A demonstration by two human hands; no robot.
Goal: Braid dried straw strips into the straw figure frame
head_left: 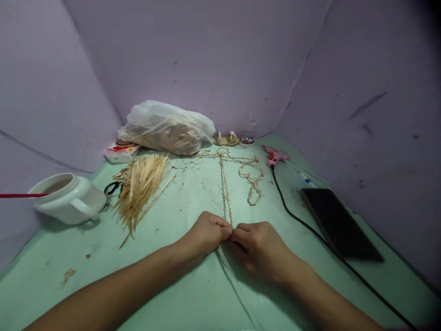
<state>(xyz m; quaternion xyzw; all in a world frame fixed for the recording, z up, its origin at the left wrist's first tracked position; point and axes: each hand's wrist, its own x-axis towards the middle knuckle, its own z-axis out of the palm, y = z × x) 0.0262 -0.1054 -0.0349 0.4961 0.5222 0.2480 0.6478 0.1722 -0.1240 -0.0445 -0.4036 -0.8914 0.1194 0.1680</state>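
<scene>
A thin twisted straw-coloured cord [225, 188] runs from the back of the table toward me, stretched fairly straight. At its near end my left hand [208, 232] pinches it between thumb and fingers. Right beside it, my right hand [257, 246] is closed on the same end, the knuckles facing up. Loose pale strands [223, 257] trail from under the hands toward the table's front. More twisted cord lies in a loose loop [254, 184] to the right of the taut length. The exact grip of the fingertips is partly hidden.
At left lie a bundle of dry straw strips [143, 184], black-handled scissors [113, 187] and a white mug [82, 202] with a red stick. A plastic bag [168, 128] and small box [121, 152] stand behind. At right are a pink glue gun [275, 156], its black cable and a phone [339, 223].
</scene>
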